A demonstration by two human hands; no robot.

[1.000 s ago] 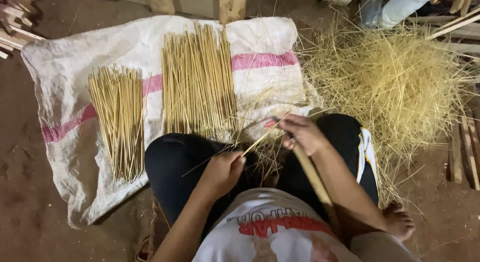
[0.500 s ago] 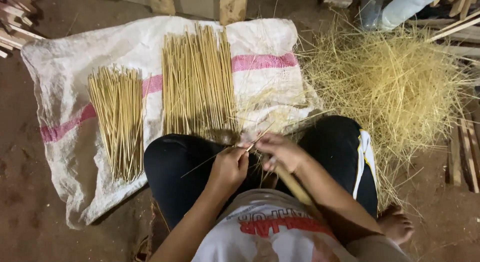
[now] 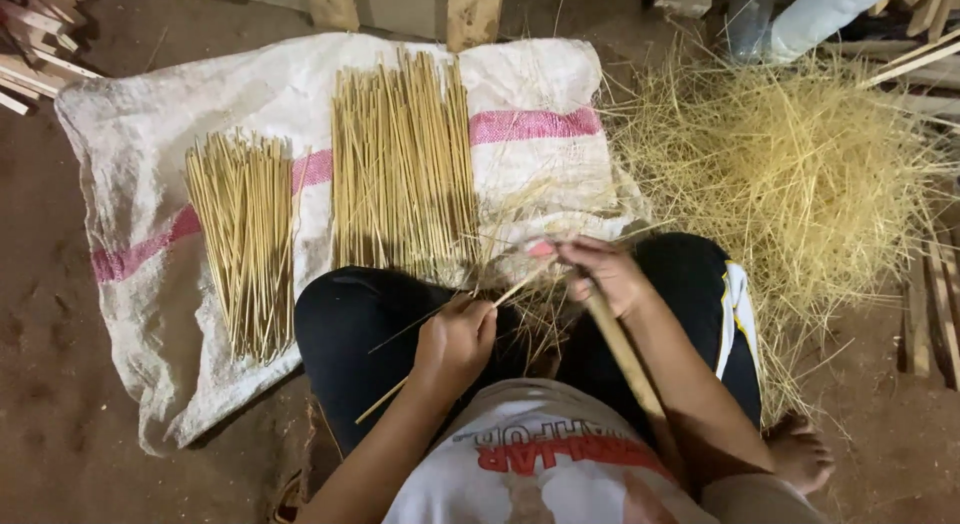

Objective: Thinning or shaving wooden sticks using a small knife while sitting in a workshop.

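The light falls warm and yellowish from above and in front of me, brightest on the white sack [image 3: 300, 94] and the pile of straw shavings [image 3: 800, 174], while the dirt floor [image 3: 50, 364] at the left and the lower corners sink into dim brown. My legs throw a soft shadow over the sack's near edge, and the dark cloth between my knees swallows detail. The picture is a little soft and grainy, my right hand [image 3: 605, 274] perhaps slightly motion-blurred, with mild bending of lines toward the edges.
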